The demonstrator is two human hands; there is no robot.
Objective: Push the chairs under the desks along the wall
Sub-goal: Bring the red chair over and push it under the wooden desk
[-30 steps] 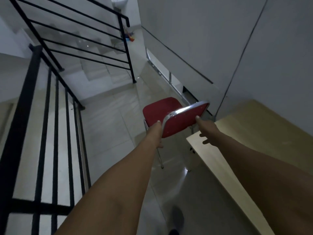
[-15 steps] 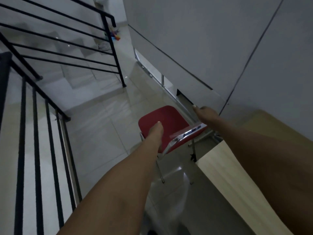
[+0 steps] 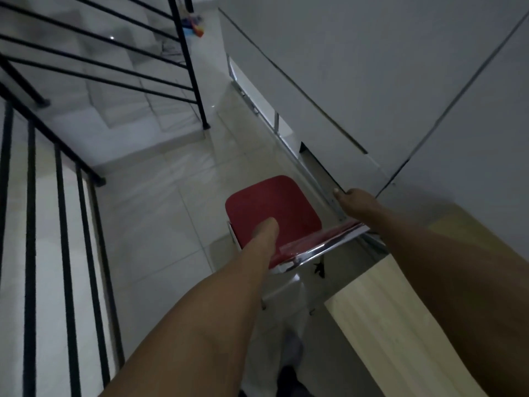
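Observation:
A red chair (image 3: 272,204) with a chrome frame stands on the tiled floor, seen from above and behind its backrest. My left hand (image 3: 264,229) is on the left end of the backrest, fingers curled over its top. My right hand (image 3: 355,200) grips the right end of the backrest, close to the wall. A light wooden desk (image 3: 400,319) lies at the lower right, under my right forearm. The chair stands just past the desk's near end, beside the wall.
A black metal railing (image 3: 65,253) runs along the left, with a stairwell (image 3: 120,90) beyond it. A grey wall (image 3: 372,67) rises on the right, with a metal frame (image 3: 274,121) at its foot. Small coloured items (image 3: 194,27) lie far ahead. My foot (image 3: 292,348) shows below.
The view has come closer and higher over the chair, so the backrest now appears edge-on. Both hands stay on the backrest; the right hand has moved nearer the wall.

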